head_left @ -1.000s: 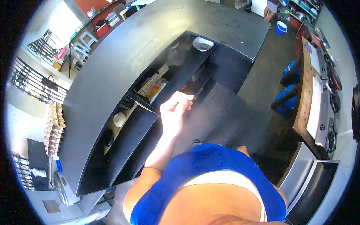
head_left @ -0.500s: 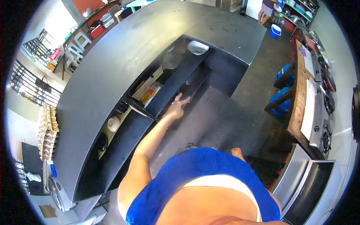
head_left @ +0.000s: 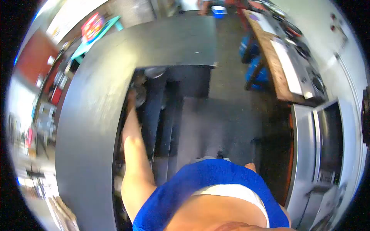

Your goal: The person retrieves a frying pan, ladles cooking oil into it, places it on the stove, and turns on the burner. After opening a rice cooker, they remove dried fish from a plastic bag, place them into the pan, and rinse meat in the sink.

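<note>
My left hand (head_left: 132, 95) reaches into the far part of the open shelf under the dark counter (head_left: 88, 134). Motion smears its fingers, so I cannot make out their pose or anything in them. Right beside it is a greyish, round, shiny item (head_left: 140, 95), too blurred to name. A pale bowl (head_left: 155, 72) sits on the shelf just beyond. Only a small part of what appears to be my right hand (head_left: 251, 167) shows past the hem of my blue shirt (head_left: 208, 171); its fingers cannot be made out.
To the right stands a wooden table (head_left: 266, 50) with gas burners (head_left: 318, 82) on it and blue cylinders (head_left: 256, 71) underneath. A grey metal cabinet (head_left: 306, 142) is nearer. Far off are a blue bucket (head_left: 219, 12) and another person's legs (head_left: 203, 7).
My left hand has moved from over the shelf's front edge deep into its far compartment. The view has turned, and the counter now runs more straight ahead.
</note>
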`<state>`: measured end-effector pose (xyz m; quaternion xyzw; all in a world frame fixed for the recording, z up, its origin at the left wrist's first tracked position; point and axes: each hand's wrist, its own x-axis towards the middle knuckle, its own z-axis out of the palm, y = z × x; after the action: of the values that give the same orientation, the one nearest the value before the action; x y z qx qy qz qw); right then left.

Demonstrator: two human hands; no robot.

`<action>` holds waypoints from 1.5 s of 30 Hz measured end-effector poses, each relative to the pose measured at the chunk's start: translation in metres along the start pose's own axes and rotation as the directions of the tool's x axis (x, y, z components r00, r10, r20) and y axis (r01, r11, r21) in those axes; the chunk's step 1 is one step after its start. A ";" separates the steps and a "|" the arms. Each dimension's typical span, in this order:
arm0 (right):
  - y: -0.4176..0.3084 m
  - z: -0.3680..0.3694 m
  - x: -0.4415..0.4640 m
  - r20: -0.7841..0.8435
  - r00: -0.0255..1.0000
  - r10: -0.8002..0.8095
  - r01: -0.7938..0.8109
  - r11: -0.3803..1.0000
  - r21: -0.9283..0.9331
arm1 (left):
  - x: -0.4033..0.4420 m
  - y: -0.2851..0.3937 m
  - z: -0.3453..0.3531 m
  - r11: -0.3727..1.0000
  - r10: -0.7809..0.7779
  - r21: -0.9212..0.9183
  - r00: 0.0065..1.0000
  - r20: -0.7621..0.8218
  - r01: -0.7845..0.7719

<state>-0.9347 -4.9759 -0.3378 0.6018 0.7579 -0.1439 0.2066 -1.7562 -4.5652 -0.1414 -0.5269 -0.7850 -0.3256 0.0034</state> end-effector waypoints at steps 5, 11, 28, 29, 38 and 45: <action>-0.016 0.047 -0.052 0.017 0.982 0.186 -0.186 0.975 0.124 | -0.003 0.028 -0.009 0.979 -0.191 0.095 0.975 0.110 0.181; -0.066 -0.006 -0.055 0.173 0.744 0.645 -0.570 0.478 0.669 | -0.024 0.073 -0.054 0.888 -0.434 0.180 0.900 0.028 0.423; -0.105 -0.462 0.023 -0.776 0.573 0.266 0.458 0.681 0.571 | -0.267 0.459 -0.046 0.474 0.728 -0.880 0.554 0.403 0.018; -0.093 -0.463 0.024 -0.779 0.572 0.258 0.461 0.684 0.565 | -0.265 0.469 -0.038 0.468 0.732 -0.883 0.544 0.410 0.035; 0.069 -0.486 0.085 -0.637 0.669 0.381 0.583 0.262 0.769 | -0.250 0.614 0.074 0.288 0.737 -0.798 0.409 0.538 0.530; 0.214 -0.537 0.127 -0.761 0.589 0.273 0.538 0.569 0.621 | -0.218 0.751 0.141 0.268 0.802 -0.693 0.243 0.545 0.670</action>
<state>-0.8266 -4.5669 0.0762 0.5536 0.6588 -0.2059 -0.4660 -0.9886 -4.4975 0.0530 -0.5208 -0.1718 -0.3156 -0.7744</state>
